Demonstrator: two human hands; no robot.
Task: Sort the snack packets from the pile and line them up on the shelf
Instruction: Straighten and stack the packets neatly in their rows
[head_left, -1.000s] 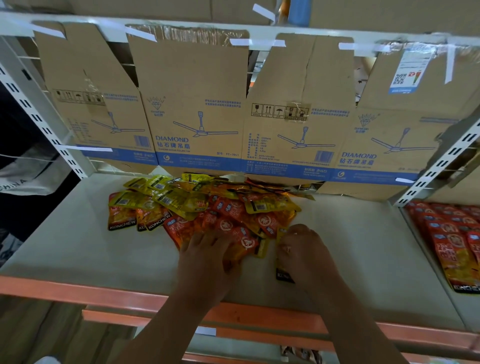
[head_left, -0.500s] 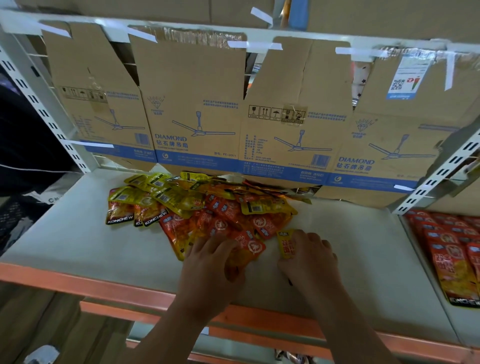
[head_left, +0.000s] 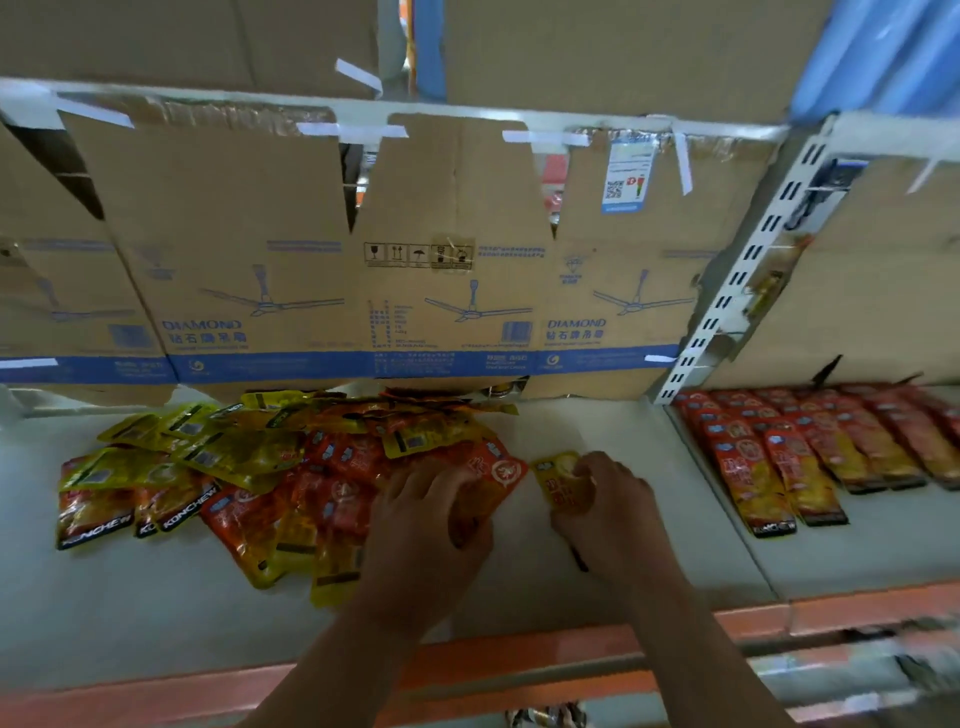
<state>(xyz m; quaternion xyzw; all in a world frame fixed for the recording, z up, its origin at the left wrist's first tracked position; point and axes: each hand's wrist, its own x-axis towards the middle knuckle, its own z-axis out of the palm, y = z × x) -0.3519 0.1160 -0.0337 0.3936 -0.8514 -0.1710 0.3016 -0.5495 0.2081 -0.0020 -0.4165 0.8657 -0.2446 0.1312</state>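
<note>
- Pile of snack packets (head_left: 291, 467): lying at the far left-centre of the shelf (head_left: 130, 597), yellow ones to the left and far side, red-orange ones nearer. Its far edge is disappearing under the cardboard panels (head_left: 234, 234), and motion blur is making most print unreadable.
- Yellow packet (head_left: 558, 478): sitting just right of the pile, its near half being covered by fingers.
- Lined-up packets (head_left: 810, 447): lying in rows in the right bay beyond the slotted upright (head_left: 737, 270), with the frame edge cutting off the rightmost.
- Left hand (head_left: 431, 525): lying palm down on the pile's near right corner, fingers bending over a red-orange packet; whether it is gripping or only pressing cannot be told.
- Right hand (head_left: 608, 504): hanging palm down, fingers curling round the yellow packet and holding it.
- Both forearms: reaching in over the orange front rail (head_left: 519, 660), elbows out of frame.
</note>
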